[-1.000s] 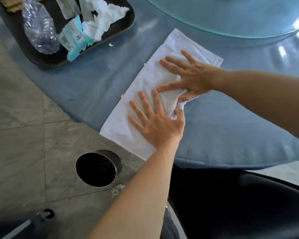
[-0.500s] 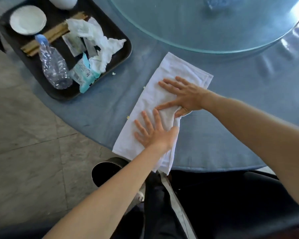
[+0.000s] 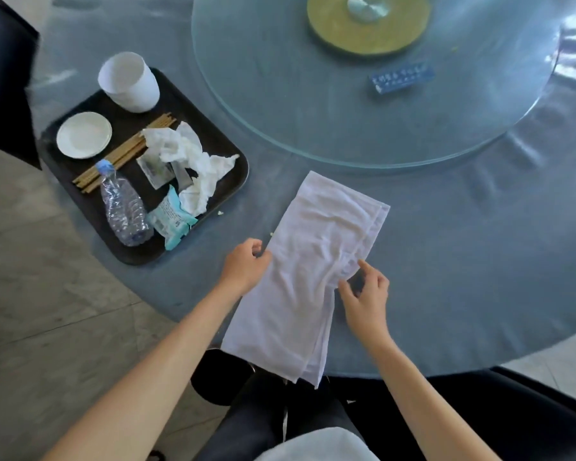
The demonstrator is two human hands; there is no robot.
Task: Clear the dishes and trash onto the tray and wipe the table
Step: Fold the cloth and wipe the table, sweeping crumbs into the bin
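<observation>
At the near edge of the round blue-clothed table, our left hand pinches the left border of the folded white cotton cloth while our right hand, fingers loosely parted, touches its right border. Far left, the dark plastic tray already holds dishes and trash, so we judge wiping is in hand; next, gather the cloth and sweep the crumbs.
</observation>
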